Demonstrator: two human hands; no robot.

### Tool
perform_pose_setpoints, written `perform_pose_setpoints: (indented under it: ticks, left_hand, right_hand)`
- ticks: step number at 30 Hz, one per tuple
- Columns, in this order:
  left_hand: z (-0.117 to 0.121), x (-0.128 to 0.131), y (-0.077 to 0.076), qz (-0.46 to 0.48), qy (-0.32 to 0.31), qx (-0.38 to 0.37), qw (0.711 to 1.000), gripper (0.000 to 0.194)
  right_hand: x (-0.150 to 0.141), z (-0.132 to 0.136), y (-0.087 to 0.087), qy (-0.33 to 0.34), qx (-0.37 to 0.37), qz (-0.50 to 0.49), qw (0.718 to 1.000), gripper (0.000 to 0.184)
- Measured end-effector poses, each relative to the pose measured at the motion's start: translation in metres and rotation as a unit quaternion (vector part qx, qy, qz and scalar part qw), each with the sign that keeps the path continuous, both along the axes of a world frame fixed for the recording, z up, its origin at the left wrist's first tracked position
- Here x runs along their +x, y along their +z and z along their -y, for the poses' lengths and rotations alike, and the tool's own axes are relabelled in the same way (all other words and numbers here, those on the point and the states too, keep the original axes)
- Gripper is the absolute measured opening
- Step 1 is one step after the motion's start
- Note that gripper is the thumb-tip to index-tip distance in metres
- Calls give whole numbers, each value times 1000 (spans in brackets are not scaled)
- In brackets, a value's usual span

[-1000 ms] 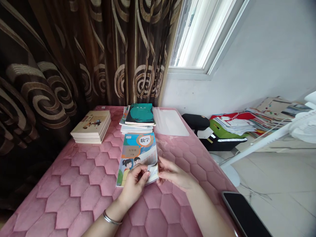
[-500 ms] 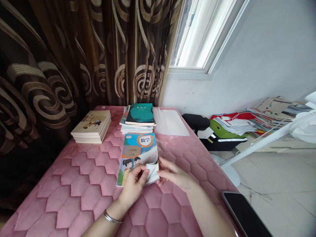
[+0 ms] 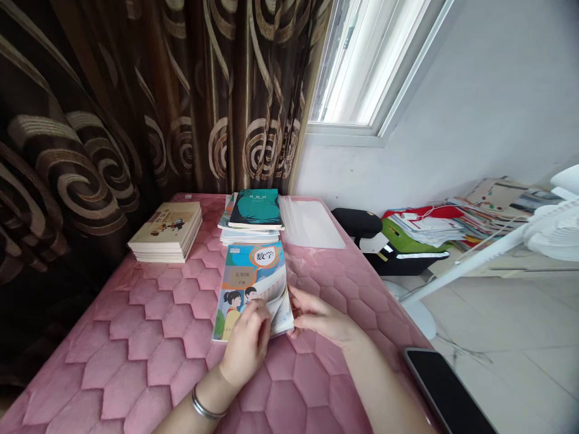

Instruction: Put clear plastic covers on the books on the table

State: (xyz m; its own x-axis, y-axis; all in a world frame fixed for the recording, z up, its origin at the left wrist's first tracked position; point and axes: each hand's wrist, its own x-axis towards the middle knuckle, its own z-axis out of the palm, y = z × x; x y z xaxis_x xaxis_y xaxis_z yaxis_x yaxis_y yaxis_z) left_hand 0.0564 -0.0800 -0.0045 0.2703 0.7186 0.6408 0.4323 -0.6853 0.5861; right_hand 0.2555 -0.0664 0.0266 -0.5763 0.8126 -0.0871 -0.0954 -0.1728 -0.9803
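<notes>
A blue mathematics textbook (image 3: pixel 242 277) with cartoon children on its cover lies on the pink quilted bed cover. Its lower right corner is lifted and curled, showing white pages (image 3: pixel 284 316) underneath. My left hand (image 3: pixel 251 334), a silver bangle on its wrist, has its fingers curled on the raised corner; the fingertips are partly hidden. At the book's right edge, my right hand (image 3: pixel 321 319) grips the pages between thumb and fingers. Just beyond the textbook is a stack of books topped by a teal book (image 3: pixel 256 208).
Several beige books (image 3: pixel 167 229) are piled at the left. Clear plastic sheets (image 3: pixel 312 223) lie right of the teal book. A dark-screened phone (image 3: pixel 446 389) rests at the right edge. Past the bed stand a white fan (image 3: pixel 479 259) and piled papers (image 3: pixel 425 226).
My left hand has rolled over the lifted corner, its thumb now turned in. The corner opens a little wider, showing more page. My right hand stays at the edge.
</notes>
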Motion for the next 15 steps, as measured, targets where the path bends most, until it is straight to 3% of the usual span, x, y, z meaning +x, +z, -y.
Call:
perform_pose_setpoints:
  ticks: [4, 9, 15]
  left_hand:
    - [5, 1, 7, -47, -13, -7, 999, 18]
    - [2, 2, 8, 0, 45, -40, 998, 13]
    - [-7, 1, 10, 80, 46, -178, 980, 22]
  right_hand:
    - [-8, 1, 0, -25, 2, 6, 1000, 76]
    - [-21, 5, 2, -42, 5, 9, 999, 76]
    - [-25, 6, 3, -50, -2, 13, 999, 72]
